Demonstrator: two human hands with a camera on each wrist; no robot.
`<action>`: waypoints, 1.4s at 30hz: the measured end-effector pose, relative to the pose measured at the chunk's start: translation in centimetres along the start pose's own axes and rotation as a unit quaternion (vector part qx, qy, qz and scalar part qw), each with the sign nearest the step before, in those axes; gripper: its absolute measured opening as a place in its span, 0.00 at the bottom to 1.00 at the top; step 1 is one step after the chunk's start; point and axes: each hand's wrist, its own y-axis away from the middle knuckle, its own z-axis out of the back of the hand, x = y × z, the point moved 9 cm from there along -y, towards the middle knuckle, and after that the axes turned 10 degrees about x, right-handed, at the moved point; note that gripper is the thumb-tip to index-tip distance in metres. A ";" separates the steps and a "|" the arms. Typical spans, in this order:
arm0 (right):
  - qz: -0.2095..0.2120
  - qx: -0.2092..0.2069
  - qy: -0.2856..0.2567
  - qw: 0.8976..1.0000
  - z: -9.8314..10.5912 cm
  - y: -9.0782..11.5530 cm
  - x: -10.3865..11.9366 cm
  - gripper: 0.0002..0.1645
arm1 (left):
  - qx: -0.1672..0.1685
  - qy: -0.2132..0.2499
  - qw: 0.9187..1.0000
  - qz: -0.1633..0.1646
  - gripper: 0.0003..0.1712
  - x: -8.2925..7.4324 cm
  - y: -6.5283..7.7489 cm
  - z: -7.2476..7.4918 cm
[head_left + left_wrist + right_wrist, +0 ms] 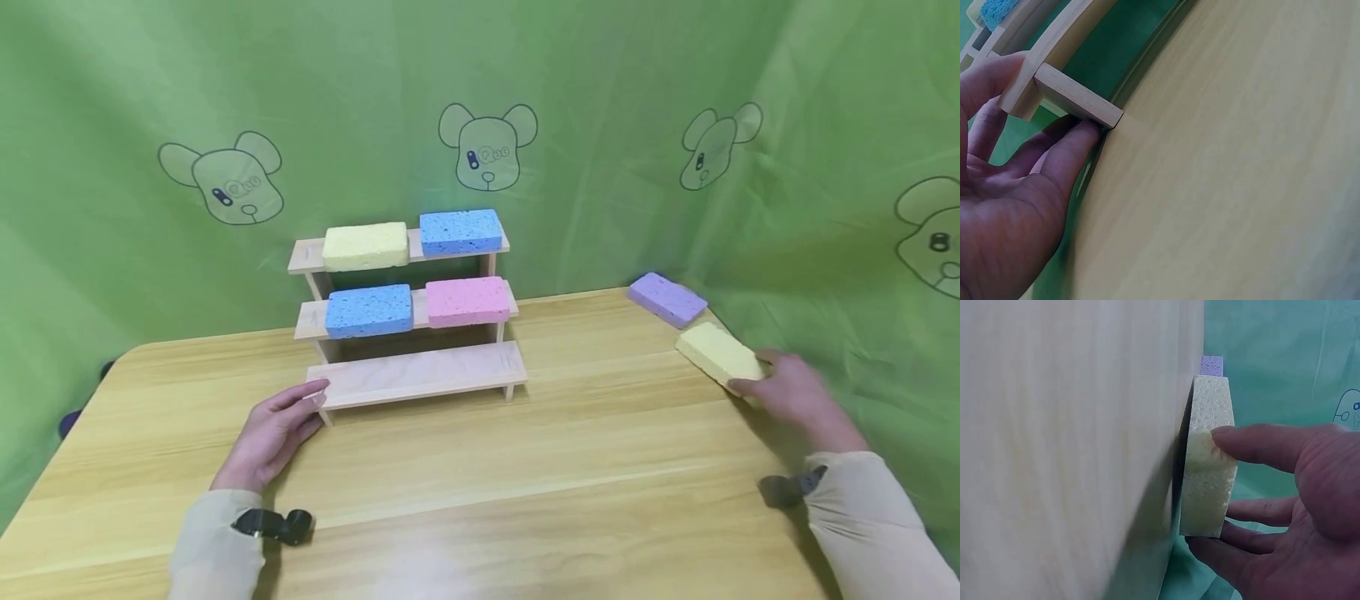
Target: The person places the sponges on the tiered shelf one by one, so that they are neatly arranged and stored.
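At the table's right side, my right hand (798, 392) holds a pale yellow sponge (720, 357) by its near end. In the right wrist view, the thumb presses one face of the yellow sponge (1210, 462) and the other fingers curl round its far side and lower end. My left hand (273, 433) grips the left end of the lowest step of a three-step wooden display rack (420, 375). The left wrist view has its fingers around the rack's board end and leg (1079, 97). A purple sponge (667, 300) lies just beyond the yellow one.
On the rack's top step sit a yellow sponge (366, 246) and a blue sponge (461, 232). Its middle step carries a blue sponge (369, 311) and a pink sponge (467, 301). A green curtain (600, 183) hangs behind and beside the wooden table (570, 500).
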 end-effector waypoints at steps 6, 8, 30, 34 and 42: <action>0.001 -0.002 -0.001 1.000 0.0 0.3 0.3 0.55 | 0.000 -0.001 1.000 0.003 0.11 0.1 0.0 0.1; 0.002 -0.004 0.000 1.000 0.0 0.5 0.5 0.55 | 0.000 -0.002 1.000 0.004 0.11 0.1 0.0 0.1; 0.052 -0.027 -0.023 0.998 -0.1 1.1 3.8 0.51 | -0.005 -0.009 1.000 0.012 0.11 0.4 -0.1 0.2; 0.067 -0.032 -0.013 0.997 -0.2 0.9 4.5 0.49 | -0.007 -0.006 1.000 0.013 0.11 0.4 -0.1 0.2; 0.089 -0.023 -0.034 0.995 -0.8 0.6 6.3 0.48 | -0.007 -0.002 1.000 0.013 0.11 0.5 -0.2 0.3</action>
